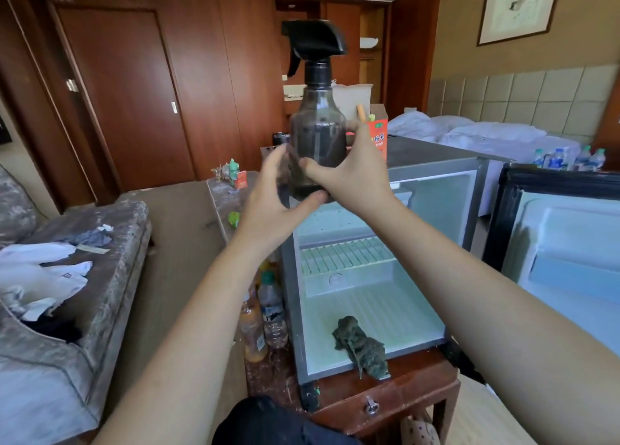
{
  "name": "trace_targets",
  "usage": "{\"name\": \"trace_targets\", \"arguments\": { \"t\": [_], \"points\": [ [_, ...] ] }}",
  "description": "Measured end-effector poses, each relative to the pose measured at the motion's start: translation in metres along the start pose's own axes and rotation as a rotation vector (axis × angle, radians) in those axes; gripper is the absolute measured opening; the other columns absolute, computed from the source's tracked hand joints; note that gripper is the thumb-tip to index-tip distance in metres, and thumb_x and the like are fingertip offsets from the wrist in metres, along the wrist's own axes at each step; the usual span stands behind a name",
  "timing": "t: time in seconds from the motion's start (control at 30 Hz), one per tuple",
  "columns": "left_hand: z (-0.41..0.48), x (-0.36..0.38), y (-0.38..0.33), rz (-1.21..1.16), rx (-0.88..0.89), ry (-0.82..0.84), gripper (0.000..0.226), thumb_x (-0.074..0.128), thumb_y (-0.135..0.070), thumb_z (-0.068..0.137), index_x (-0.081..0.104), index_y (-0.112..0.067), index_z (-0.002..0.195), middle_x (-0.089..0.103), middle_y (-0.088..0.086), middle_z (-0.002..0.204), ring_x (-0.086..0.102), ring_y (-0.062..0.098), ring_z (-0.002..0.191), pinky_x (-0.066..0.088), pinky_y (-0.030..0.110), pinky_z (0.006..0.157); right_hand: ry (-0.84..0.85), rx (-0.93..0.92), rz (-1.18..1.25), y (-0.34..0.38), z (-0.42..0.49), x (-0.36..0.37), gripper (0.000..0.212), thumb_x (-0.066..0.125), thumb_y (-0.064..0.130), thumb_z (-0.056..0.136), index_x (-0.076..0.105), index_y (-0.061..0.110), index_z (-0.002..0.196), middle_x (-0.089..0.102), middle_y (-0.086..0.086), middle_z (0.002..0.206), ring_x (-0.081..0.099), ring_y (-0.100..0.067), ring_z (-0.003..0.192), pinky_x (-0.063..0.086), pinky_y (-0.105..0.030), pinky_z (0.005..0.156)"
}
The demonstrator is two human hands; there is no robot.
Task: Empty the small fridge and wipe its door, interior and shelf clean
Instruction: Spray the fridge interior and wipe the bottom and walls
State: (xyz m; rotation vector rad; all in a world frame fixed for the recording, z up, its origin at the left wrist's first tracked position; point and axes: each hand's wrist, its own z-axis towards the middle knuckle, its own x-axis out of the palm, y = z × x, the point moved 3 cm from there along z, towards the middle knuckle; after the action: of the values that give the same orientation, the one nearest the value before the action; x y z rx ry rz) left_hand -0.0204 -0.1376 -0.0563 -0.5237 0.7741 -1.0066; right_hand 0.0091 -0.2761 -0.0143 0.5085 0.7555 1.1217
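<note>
Left hand [275,192] and right hand [357,172] grip clamped on spray bottle [317,135]; best move one hand to trigger, aim into fridge [295,327].

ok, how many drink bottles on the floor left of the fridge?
2 in plain view: an orange bottle in front and a water bottle behind it, beside the fridge. More may be hidden behind them.

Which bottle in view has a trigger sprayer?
The dark bottle gripped in the right hand, black trigger on top; the bottles beside the fridge have none.
</note>
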Motion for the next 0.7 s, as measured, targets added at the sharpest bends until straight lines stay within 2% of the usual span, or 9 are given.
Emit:
{"name": "trace_targets", "arguments": {
  "t": [0.1,0.17,0.23,0.33,0.43,0.53,0.6,0.63,0.7],
  "points": [
    [-0.014,0.032,-0.018,-0.060,-0.016,0.090,0.083,0.082,-0.021,0.073,0.035,-0.031,0.140,0.062,-0.018,0.121,0.060,-0.009,0.105,0.048,0.011,0.084,0.001,0.082,0.065,-0.014,-0.041,-0.027,0.060,0.079,0.035,0.069,0.047,0.020,0.116,0.059,0.017,0.099,0.058,0.001,0.089,0.048,-0.025,0.085],
    [-0.034,0.058,-0.017,-0.073,-0.018,0.107,0.078,0.082,-0.014,0.072,0.039,-0.028,0.136,0.066,-0.016,0.112,0.063,-0.007,0.099,0.050,0.013,0.081,0.079,0.124,0.100,-0.029,-0.066,-0.047,0.055,0.079,0.032,0.072,0.045,0.025,0.115,0.059,0.019,0.101,0.057,0.010,0.088,0.045,-0.018,0.083],
    [-0.061,0.088,-0.012,-0.110,-0.027,0.161,0.076,0.081,-0.015,0.074,0.039,-0.027,0.136,0.065,-0.016,0.114,0.063,-0.006,0.100,0.048,0.011,0.080,0.152,0.159,0.191,-0.043,-0.085,-0.069,0.058,0.078,0.033,0.076,0.044,0.028,0.123,0.061,0.017,0.109,0.058,0.012,0.093,0.044,-0.012,0.084],
    [-0.097,0.134,-0.005,-0.119,-0.088,0.308,0.086,0.080,-0.025,0.075,0.028,-0.033,0.142,0.059,-0.016,0.123,0.059,-0.006,0.107,0.049,0.015,0.085,0.091,0.230,0.263,-0.065,-0.098,-0.098,0.058,0.076,0.037,0.078,0.048,0.027,0.128,0.064,0.006,0.113,0.063,-0.004,0.100,0.051,-0.028,0.090],
    [-0.120,0.167,0.000,-0.092,-0.129,0.407,0.090,0.079,-0.033,0.075,0.020,-0.039,0.142,0.057,-0.014,0.125,0.057,-0.002,0.110,0.048,0.019,0.088,0.008,0.303,0.228,-0.086,-0.106,-0.117,0.033,0.075,0.022,0.078,0.062,0.023,0.108,0.069,-0.008,0.097,0.068,-0.020,0.088,0.056,-0.047,0.085],
    [-0.128,0.174,0.001,0.022,-0.111,0.568,0.087,0.076,-0.044,0.079,0.020,-0.039,0.145,0.051,-0.018,0.130,0.051,-0.004,0.111,0.042,0.017,0.093,-0.015,0.344,0.227,-0.109,-0.119,-0.122,0.014,0.067,0.020,0.082,0.065,0.024,0.096,0.072,-0.012,0.091,0.070,-0.028,0.083,0.057,-0.049,0.076],
    [-0.124,0.163,0.009,0.141,-0.075,0.663,0.071,0.065,-0.056,0.084,0.037,-0.031,0.144,0.049,-0.014,0.138,0.046,-0.001,0.117,0.038,0.027,0.105,-0.002,0.407,0.178,-0.127,-0.129,-0.119,0.018,0.066,0.019,0.084,0.063,0.011,0.100,0.071,-0.013,0.087,0.070,-0.027,0.078,0.057,-0.049,0.072],
    [-0.119,0.151,0.014,0.197,-0.051,0.641,0.066,0.057,-0.063,0.085,0.047,-0.028,0.140,0.048,-0.012,0.141,0.045,0.003,0.124,0.034,0.033,0.111,0.025,0.438,0.158,-0.138,-0.134,-0.115,0.019,0.065,0.016,0.084,0.063,0.006,0.100,0.071,-0.015,0.086,0.069,-0.027,0.074,0.056,-0.049,0.069],
    [-0.103,0.119,0.024,0.298,0.042,0.418,0.062,0.047,-0.064,0.085,0.058,-0.023,0.131,0.051,-0.005,0.141,0.042,0.012,0.131,0.030,0.038,0.114,0.071,0.468,0.115,-0.156,-0.145,-0.106,0.017,0.063,0.013,0.082,0.067,0.010,0.099,0.070,-0.016,0.082,0.065,-0.032,0.066,0.056,-0.047,0.063]
  ]
}}
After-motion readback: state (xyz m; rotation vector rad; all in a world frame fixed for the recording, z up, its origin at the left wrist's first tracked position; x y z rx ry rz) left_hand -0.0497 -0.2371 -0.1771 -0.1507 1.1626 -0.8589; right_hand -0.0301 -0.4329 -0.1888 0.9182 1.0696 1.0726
